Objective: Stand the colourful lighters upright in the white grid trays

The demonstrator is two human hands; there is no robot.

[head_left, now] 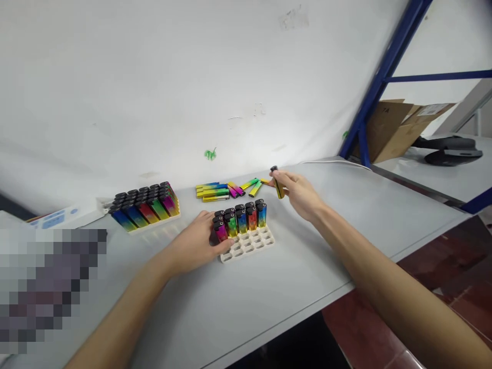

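My right hand [302,193] pinches a lighter [279,189] with a black top and a yellow, shiny body, raised upright above the back of the table. My left hand [196,241] is closed round the left end of a white slotted tray [251,247], its thumb along the slots and its other fingers partly hidden behind. Two rows of coloured lighters stand upright at the far side of this tray; a magenta lighter [221,231] is right beside my left hand. The near slots hold nothing. Several loose lighters [213,191] lie by the wall, some near my right hand.
A second tray [156,224] packed with upright lighters stands at the left. Beyond it are a white box [69,216] and a pixelated area. A blue metal frame [384,77] rises at the right, with a cardboard box [403,125] behind it. The table's front edge runs below my arms.
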